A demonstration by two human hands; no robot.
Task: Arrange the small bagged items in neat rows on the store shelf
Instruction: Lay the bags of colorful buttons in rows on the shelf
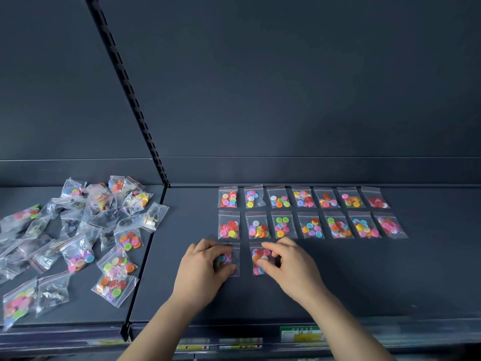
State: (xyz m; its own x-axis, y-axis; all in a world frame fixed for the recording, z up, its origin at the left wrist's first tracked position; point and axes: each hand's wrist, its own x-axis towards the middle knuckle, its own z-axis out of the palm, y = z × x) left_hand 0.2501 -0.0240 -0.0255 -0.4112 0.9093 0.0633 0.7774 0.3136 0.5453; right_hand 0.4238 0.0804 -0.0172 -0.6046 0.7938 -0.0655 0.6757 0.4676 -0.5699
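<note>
Fingers (221, 248) of left hand (205, 267) curled over first bag (234, 259) of the front row, thumb at its near edge, gripping it. Beside it, right hand (291, 264) pinches second bag (257, 260), fingers bent. Both bags lie flat on shelf (364, 282), left end.

Done: back row (303, 196) of seven and middle row (309, 226) of seven, evenly spaced.

Left: about five front slots, judging by the rows behind, plus the loose pile (78, 230) on the neighbouring section. Probably under half sorted.
</note>
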